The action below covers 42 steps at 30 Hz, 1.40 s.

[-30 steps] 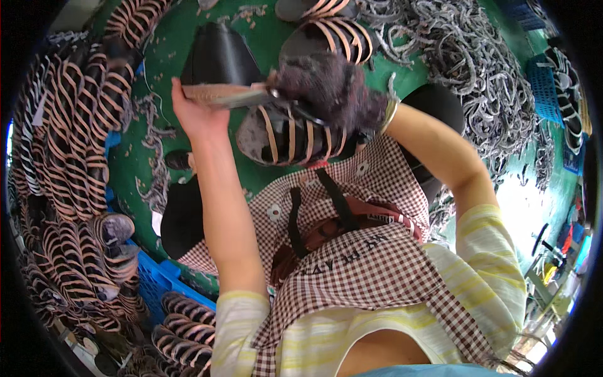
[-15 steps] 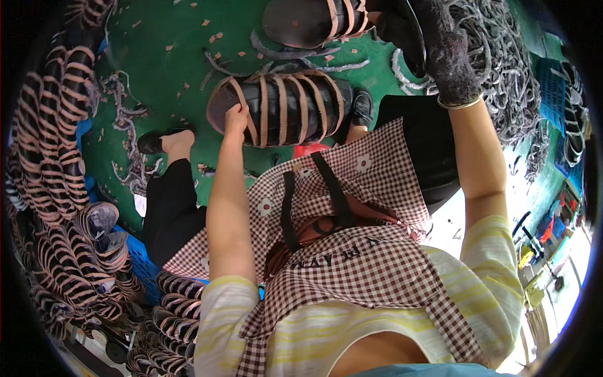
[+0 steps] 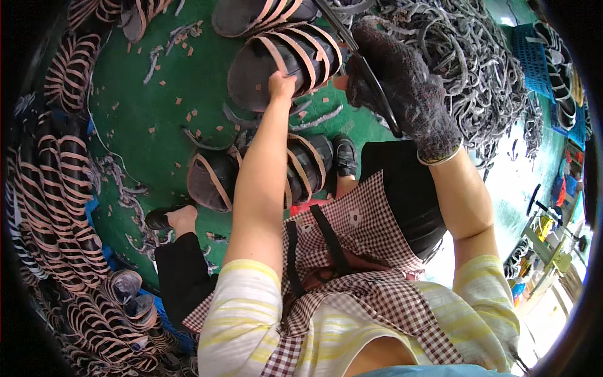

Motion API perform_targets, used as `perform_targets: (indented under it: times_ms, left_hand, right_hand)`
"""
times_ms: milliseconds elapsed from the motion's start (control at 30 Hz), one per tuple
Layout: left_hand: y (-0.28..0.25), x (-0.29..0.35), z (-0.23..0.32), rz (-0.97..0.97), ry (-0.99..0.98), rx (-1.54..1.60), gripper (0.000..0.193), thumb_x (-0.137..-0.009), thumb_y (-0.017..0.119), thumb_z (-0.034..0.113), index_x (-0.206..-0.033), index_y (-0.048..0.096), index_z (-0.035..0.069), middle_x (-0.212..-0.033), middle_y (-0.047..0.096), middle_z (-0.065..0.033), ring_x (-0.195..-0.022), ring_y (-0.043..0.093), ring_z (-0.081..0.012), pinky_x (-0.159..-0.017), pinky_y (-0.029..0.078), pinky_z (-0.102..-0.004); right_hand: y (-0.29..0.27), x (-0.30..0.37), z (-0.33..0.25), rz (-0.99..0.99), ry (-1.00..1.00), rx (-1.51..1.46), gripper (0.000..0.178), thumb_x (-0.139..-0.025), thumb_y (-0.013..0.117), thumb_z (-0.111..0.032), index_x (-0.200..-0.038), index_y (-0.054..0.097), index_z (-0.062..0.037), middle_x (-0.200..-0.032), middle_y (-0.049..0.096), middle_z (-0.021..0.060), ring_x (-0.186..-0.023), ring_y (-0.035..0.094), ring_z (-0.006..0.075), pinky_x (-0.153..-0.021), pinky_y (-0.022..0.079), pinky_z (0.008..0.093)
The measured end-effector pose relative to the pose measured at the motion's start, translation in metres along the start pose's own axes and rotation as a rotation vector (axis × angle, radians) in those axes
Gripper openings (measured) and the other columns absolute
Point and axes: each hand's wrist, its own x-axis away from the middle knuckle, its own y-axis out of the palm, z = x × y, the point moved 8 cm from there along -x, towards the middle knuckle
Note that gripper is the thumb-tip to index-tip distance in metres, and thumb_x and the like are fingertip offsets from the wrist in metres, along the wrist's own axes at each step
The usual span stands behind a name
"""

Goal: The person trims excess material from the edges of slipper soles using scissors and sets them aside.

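Left hand: the bare left hand (image 3: 282,87) has its fingers bent and pinches the tan edge of 1 black piece in the middle stack (image 3: 251,72).
Right hand: the right hand (image 3: 405,91), in a dark glove, is curled around a long black tool (image 3: 375,87); its exact kind I cannot tell.
Middle stack: it lies on the green floor (image 3: 141,119), between the upper stack (image 3: 235,16) and the lower stack (image 3: 209,179).
Lower stack: partly hidden behind the left forearm.
Grey strips: a big heap (image 3: 471,75) beyond the glove.
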Motion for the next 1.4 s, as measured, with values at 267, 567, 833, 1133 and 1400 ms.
perform_targets:
  times_ms: [267,567,833,1133,1400]
  left_hand:
    - [-0.109,0.177,0.146,-0.331,0.008,0.51,0.032,-0.08,0.053,0.0,-0.112,0.048,0.002,-0.104,0.055,-0.0026,-0.09,0.053,-0.0112,-0.079,0.042,-0.0261]
    - [-0.171,0.275,0.237,-0.176,0.07,0.654,0.022,-0.085,0.053,0.011,-0.106,0.051,0.004,-0.093,0.054,-0.0022,-0.083,0.053,-0.011,-0.073,0.045,-0.026]
    - [-0.167,0.313,0.257,-0.22,0.081,0.74,0.015,-0.083,0.055,0.011,-0.095,0.052,0.003,-0.086,0.058,-0.0033,-0.073,0.058,-0.0131,-0.066,0.048,-0.0271]
    - [-0.053,0.372,0.291,-0.554,0.136,0.876,0.018,-0.084,0.054,0.015,-0.097,0.054,0.002,-0.089,0.058,-0.0088,-0.085,0.057,-0.0185,-0.073,0.049,-0.0347]
    - [-0.06,0.402,0.33,0.145,1.327,-0.417,0.016,-0.067,0.063,0.001,-0.081,0.056,0.005,-0.079,0.056,-0.0075,-0.076,0.053,-0.0266,-0.066,0.044,-0.0354]
  right_hand:
    - [-0.008,0.019,-0.034,0.113,-0.326,0.243,0.034,-0.072,0.063,-0.019,-0.104,0.055,-0.0136,-0.093,0.059,0.0127,-0.083,0.058,0.0313,-0.068,0.049,0.0368]
    - [0.038,0.092,-0.119,0.125,-1.007,0.707,0.045,-0.058,0.071,-0.021,-0.099,0.056,-0.0132,-0.087,0.055,0.0062,-0.082,0.055,0.0258,-0.066,0.041,0.0362]
    - [0.021,0.148,-0.146,0.15,-1.086,0.741,0.041,-0.055,0.069,-0.021,-0.094,0.06,-0.0135,-0.086,0.058,0.0037,-0.074,0.056,0.0239,-0.063,0.042,0.0343]
    - [-0.03,0.188,-0.128,0.448,-0.628,0.423,0.046,-0.068,0.066,-0.019,-0.11,0.05,-0.0064,-0.088,0.059,0.0156,-0.075,0.059,0.0343,-0.064,0.048,0.0385]
    - [-0.076,0.21,-0.058,0.362,-0.315,0.371,0.042,-0.07,0.064,-0.014,-0.109,0.05,-0.0063,-0.09,0.061,0.0128,-0.084,0.061,0.0251,-0.071,0.047,0.0321]
